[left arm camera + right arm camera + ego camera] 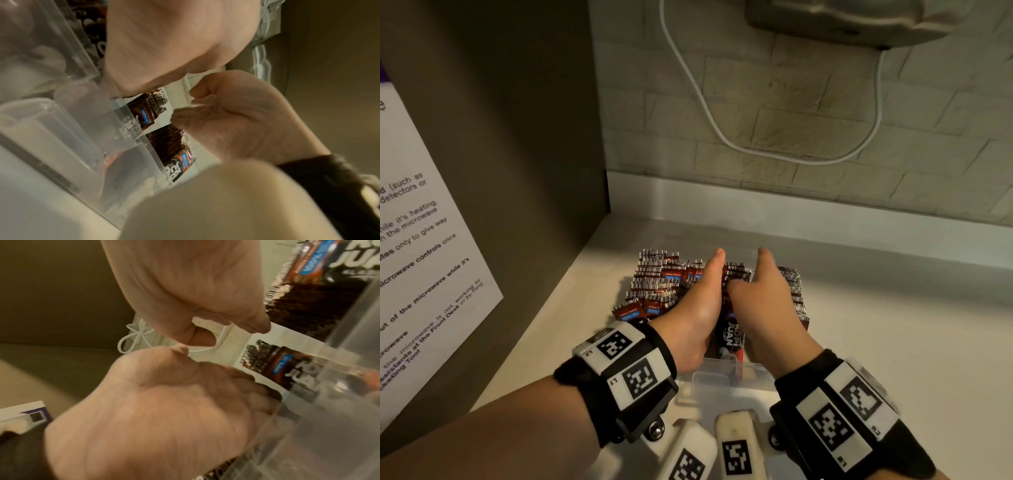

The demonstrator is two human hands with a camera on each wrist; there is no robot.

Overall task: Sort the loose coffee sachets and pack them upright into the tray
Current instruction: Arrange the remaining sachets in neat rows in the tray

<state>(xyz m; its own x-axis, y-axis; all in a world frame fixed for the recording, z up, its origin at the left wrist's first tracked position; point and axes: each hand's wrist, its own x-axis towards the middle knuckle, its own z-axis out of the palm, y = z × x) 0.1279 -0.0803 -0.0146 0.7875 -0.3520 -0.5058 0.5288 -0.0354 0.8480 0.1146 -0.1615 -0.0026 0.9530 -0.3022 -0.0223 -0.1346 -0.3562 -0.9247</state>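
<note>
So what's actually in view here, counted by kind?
Hands: 2 (left, right)
Clear plastic tray: 1
White cable: 1
Printed notice: 1
Coffee sachets: dozens, packed too tightly to count
Total, sachets aside: 5

This looks like a shared pantry corner of a hotel or hostel. A printed notice (417, 260) on the left side panel gives rules for a microwave and mentions the Front Desk. A pale worktop (876, 342) meets a brick-pattern wall (808, 102), where a white cable (709, 113) hangs down. Many coffee sachets (664, 277) stand on the worktop.
</note>
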